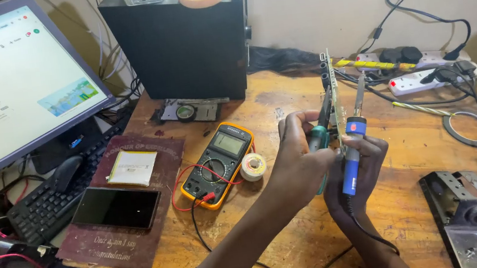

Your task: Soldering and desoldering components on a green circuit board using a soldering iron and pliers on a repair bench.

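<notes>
At frame centre, the circuit board (334,90) stood on edge; thin, rigid, probably fragile, best gripped by its edges. The left hand (301,160) grasped green-handled pliers (318,137), apparently pinching it. The right hand (357,165) grasped the blue soldering iron (353,154) alongside. A multimeter (218,165) lay left.

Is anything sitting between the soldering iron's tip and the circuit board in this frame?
Nothing visible. The right hand holds the blue soldering iron with its tip up against the edge-on circuit board. The left hand brings a green-handled tool to the board's other side.
</notes>
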